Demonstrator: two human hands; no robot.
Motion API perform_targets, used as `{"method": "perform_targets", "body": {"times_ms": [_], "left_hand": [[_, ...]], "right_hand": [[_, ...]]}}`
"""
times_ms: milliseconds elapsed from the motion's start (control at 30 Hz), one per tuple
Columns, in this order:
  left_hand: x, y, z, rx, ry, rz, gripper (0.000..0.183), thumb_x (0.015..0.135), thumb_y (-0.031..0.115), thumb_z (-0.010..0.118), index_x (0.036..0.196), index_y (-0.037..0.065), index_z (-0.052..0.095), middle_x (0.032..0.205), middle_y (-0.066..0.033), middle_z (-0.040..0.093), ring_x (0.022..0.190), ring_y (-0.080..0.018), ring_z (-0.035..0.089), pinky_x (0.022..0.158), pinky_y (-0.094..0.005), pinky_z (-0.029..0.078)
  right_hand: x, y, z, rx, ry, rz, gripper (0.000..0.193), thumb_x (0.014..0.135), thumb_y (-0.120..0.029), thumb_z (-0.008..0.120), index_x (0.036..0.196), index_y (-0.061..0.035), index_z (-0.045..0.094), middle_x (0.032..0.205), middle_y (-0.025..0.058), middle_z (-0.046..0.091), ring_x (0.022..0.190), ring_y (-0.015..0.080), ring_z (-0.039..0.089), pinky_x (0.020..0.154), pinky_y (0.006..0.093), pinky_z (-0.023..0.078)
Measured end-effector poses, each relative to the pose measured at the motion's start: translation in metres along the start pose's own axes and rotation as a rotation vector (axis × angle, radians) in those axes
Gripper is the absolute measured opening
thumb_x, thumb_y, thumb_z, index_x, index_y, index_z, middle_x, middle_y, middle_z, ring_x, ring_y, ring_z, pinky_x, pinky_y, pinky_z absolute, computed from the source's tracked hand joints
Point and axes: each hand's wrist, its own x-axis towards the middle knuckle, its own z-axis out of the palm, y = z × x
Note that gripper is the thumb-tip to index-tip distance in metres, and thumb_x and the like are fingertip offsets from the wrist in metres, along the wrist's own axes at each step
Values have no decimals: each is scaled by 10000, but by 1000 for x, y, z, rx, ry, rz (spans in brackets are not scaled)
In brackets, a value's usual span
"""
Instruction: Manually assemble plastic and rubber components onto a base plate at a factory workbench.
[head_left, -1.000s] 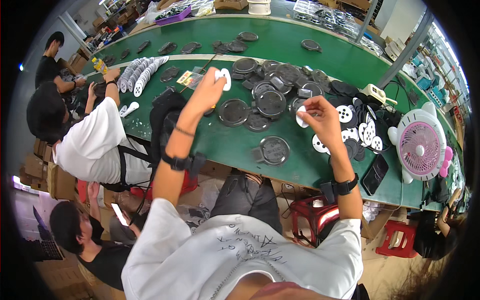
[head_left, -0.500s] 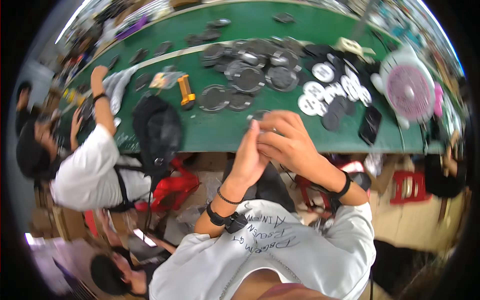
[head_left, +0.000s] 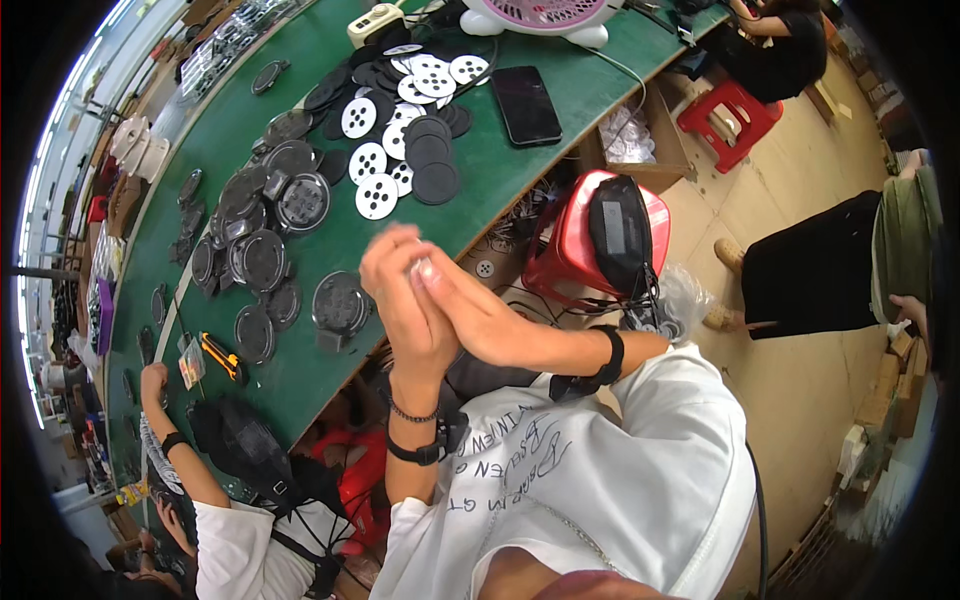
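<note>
My left hand (head_left: 400, 300) and my right hand (head_left: 478, 315) are pressed together palm to palm in front of my chest, just off the near edge of the green table (head_left: 300, 380). A small white piece (head_left: 422, 268) shows between the fingertips, pinched by both hands; most of it is hidden. My left wrist carries a black watch (head_left: 420, 450) and a bead bracelet, my right wrist a black band (head_left: 607, 358). The nearest thing on the table is a black round cover (head_left: 340, 302).
Black round covers (head_left: 262, 260) and white perforated discs (head_left: 376, 195) lie across the table, with a black phone (head_left: 525, 105), a pink fan (head_left: 545, 15) and a yellow utility knife (head_left: 222, 357). A red stool (head_left: 575, 235) with a black bag stands beside me. A seated co-worker (head_left: 240, 540) is lower left; another person (head_left: 820, 265) stands right.
One second ago my hands were apart over the table, each with a white piece. They came together near my chest, and the view has swung round to the right.
</note>
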Motion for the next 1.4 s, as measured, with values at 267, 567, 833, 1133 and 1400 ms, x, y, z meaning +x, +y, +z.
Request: {"method": "perform_targets", "body": {"times_ms": [267,567,833,1133,1400], "left_hand": [[34,-5,24,83,-272,97,473,999,110,438,1450,-31,470,1493,-237,473,1420,-466,378,1184,-524,281],[53,-5,93,-67,-485,126,646,1008,338,530,1552,33,364,1531,-252,381,1394,-459,355,1181,-542,257],[50,-27,109,383,-557,130,634,958,375,646,1468,44,466,1514,-232,405,1411,-417,362,1163,-553,287],[57,-26,119,521,-674,86,763,892,433,704,1508,69,440,1580,-197,361,1444,-409,343,1142,-555,304],[58,-25,119,496,-641,74,743,888,421,701,1493,68,455,1573,-194,376,1435,-411,356,1143,-562,303]], "right_hand": [[17,-6,-22,247,361,7,348,1142,-285,356,1276,-10,522,1126,20,590,1037,58,522,912,229,452],[7,-5,-180,534,847,-223,411,1096,-465,424,879,-139,550,691,-28,525,523,97,468,471,262,366],[27,106,-574,554,1831,85,429,1034,-433,477,1083,-21,589,923,114,623,589,215,554,434,357,434],[11,153,-669,348,1406,117,856,1003,-625,487,1565,-21,260,1554,299,275,1203,456,558,862,554,603],[3,147,-669,434,1526,57,938,965,-666,528,1535,28,258,1477,308,340,1293,459,492,983,518,553]]}}
